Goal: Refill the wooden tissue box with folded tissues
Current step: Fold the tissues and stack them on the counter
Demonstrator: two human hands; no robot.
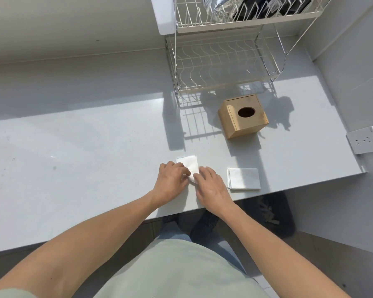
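Pressing down on a white folded tissue (188, 165) near the lower centre of the frame, both hands side by side on the pale worktop (73, 158). Left hand (170, 181) curled over the tissue's left edge, fingers (182, 168) narrow and pinching a lifted corner of the paper. Right hand (211, 186) lying flatter on the tissue's lower right part, fingers (205, 172) close together, tips touching the paper; cannot tell whether gripping or only pressing. Just right of the hands, apart from them, a small stack of folded tissues (243, 178), square, white, edges roughly aligned, near the worktop's front edge. Higher, right of centre, the wooden tissue box (243, 119): light wood cube, upright, turned slightly askew, dark oval opening in its top, sunlit. Behind the box, toward the top of the frame, a white wire dish rack (222, 67) casting grid shadows. At the right edge, a white wall socket (364, 143).
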